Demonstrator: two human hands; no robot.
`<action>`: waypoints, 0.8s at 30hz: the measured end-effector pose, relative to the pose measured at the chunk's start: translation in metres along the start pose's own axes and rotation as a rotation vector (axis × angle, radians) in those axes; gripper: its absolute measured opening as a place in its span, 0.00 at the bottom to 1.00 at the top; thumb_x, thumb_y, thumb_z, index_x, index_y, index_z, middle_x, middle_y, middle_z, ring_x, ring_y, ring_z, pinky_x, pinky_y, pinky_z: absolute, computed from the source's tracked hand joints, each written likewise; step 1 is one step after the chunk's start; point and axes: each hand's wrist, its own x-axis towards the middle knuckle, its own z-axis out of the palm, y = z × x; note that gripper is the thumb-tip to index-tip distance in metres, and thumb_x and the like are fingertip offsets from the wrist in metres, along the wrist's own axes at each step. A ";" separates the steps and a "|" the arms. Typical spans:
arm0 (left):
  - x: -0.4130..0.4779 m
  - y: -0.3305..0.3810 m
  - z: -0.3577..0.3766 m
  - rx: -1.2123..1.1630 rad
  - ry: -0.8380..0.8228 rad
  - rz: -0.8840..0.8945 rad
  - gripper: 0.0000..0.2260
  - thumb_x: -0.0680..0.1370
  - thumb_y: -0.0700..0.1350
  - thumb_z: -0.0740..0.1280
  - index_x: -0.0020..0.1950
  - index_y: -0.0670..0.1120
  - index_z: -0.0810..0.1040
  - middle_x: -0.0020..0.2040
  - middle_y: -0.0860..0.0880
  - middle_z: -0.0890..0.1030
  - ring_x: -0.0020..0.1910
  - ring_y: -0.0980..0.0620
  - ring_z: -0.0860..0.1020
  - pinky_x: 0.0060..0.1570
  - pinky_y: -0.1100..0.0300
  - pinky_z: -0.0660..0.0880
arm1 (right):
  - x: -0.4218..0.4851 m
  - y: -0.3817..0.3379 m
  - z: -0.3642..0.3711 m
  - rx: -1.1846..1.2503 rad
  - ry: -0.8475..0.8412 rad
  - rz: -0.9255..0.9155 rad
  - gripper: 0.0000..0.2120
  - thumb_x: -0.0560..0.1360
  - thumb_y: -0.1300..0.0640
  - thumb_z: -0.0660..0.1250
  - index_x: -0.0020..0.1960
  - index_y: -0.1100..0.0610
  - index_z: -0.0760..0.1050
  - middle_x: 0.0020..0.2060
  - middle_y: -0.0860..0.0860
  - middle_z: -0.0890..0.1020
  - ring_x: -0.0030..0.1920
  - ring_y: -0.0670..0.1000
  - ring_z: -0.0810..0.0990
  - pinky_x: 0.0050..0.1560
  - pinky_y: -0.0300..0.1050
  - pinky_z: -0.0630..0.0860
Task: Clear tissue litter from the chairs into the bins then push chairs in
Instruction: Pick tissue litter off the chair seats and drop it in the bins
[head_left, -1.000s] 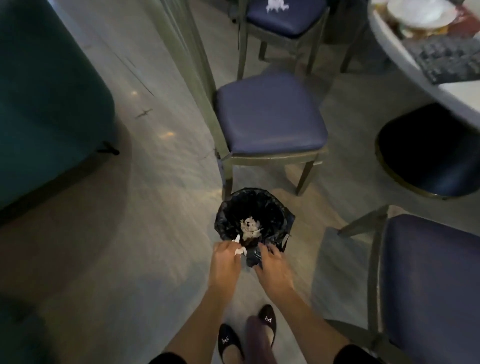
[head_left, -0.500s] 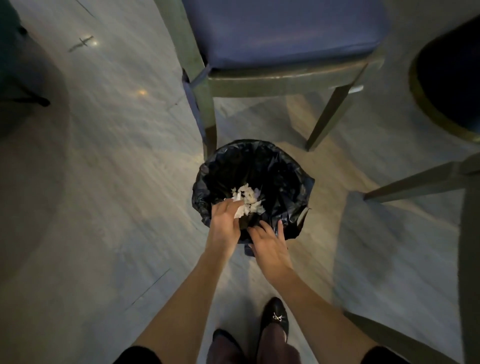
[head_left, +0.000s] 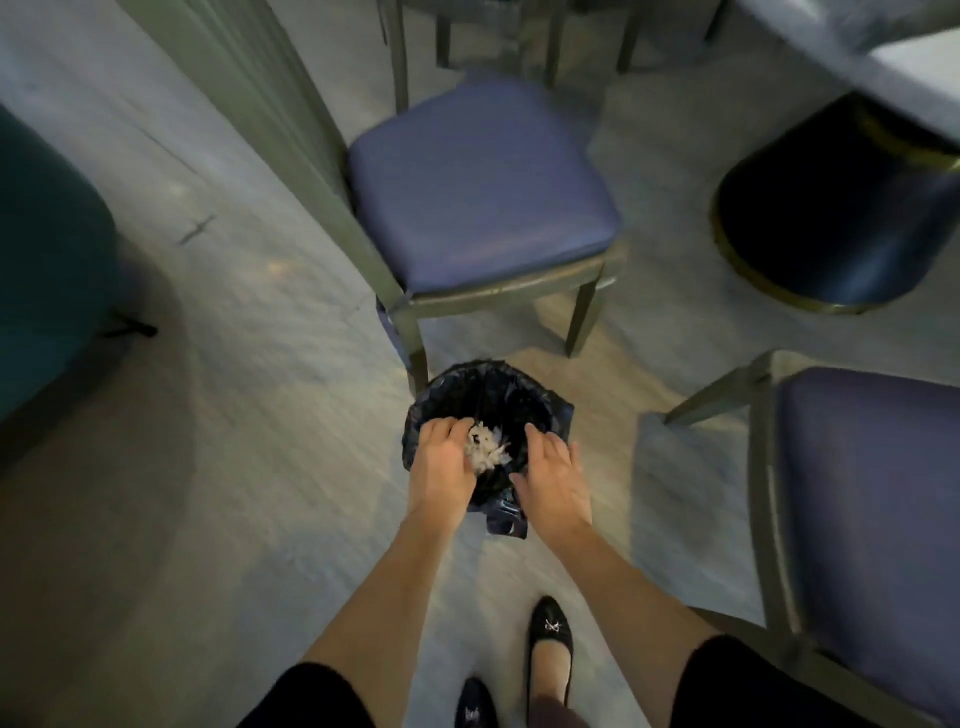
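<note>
Grey floor (head_left: 260, 415) bears a small round black-bagged bin (head_left: 467, 371). Crumpled white tissue (head_left: 485, 448) lies inside by the left hand (head_left: 439, 467); its grasp is unclear. Right hand (head_left: 553, 478), fingers relaxed, should steady the rim while tissue drops clear.

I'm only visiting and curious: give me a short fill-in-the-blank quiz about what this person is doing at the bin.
1. The bin is lined with a ___ plastic bag.
2. The white tissue lies ___ the bin.
3. The chair behind the bin has a seat coloured ___.
4. The left hand and right hand both reach the bin's ___.
Missing words: black; inside; blue; rim.
</note>
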 end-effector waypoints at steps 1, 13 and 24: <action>-0.001 0.019 -0.019 0.011 0.029 0.038 0.21 0.73 0.33 0.67 0.66 0.41 0.73 0.60 0.43 0.77 0.63 0.43 0.70 0.64 0.51 0.70 | -0.007 -0.005 -0.023 0.024 0.036 0.019 0.34 0.79 0.52 0.62 0.77 0.59 0.50 0.72 0.55 0.64 0.75 0.54 0.57 0.76 0.53 0.47; -0.144 0.137 -0.113 0.183 0.015 0.615 0.26 0.68 0.35 0.72 0.65 0.37 0.72 0.59 0.40 0.77 0.59 0.41 0.75 0.62 0.47 0.72 | -0.233 -0.022 -0.129 0.040 0.343 0.194 0.34 0.79 0.55 0.61 0.78 0.59 0.47 0.76 0.55 0.59 0.76 0.55 0.56 0.75 0.53 0.47; -0.327 0.285 -0.065 0.165 -0.348 1.163 0.26 0.65 0.37 0.71 0.63 0.36 0.74 0.58 0.40 0.77 0.59 0.40 0.74 0.62 0.50 0.73 | -0.500 0.074 -0.139 -0.069 0.473 0.639 0.32 0.67 0.53 0.72 0.67 0.63 0.69 0.50 0.58 0.80 0.52 0.63 0.77 0.62 0.60 0.71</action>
